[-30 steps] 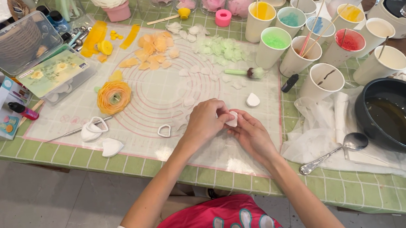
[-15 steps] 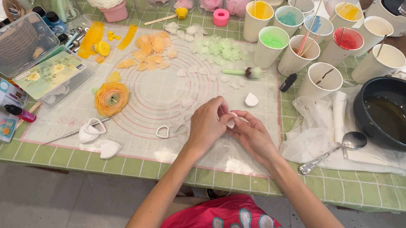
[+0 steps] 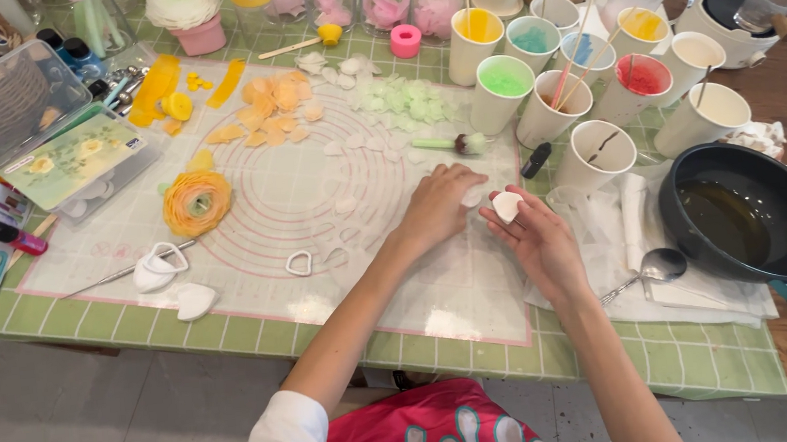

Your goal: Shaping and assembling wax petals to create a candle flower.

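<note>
Since the earlier frames the two hands have drawn apart: they were bunched together over one small white piece, and now the left hand reaches out flat onto the clear mat, fingertips pressing on a white petal at its 3 o'clock edge, while the right hand has turned palm up. The white wax petal rests at the right hand's fingertips, pinched lightly between thumb and forefinger, the other fingers loosely curled. The left hand holds nothing; its fingers lie nearly straight and close together. The camera has also come nearer and lower.

The mat, printed with red concentric rings, lies on a green tiled table. At the mat's 9 o'clock sits an orange layered flower; at 12 o'clock lie scattered orange petals and pale green petals. A small heart-shaped cutter lies at 6 o'clock from the rings' centre, with white heart cutters toward 8 o'clock. At 2 o'clock from the hands stand paper cups of coloured wax. At 3 o'clock a black pan of dark liquid sits beside a spoon on white paper towels. A clear plastic box is at 10 o'clock. Grey floor shows below the table.
</note>
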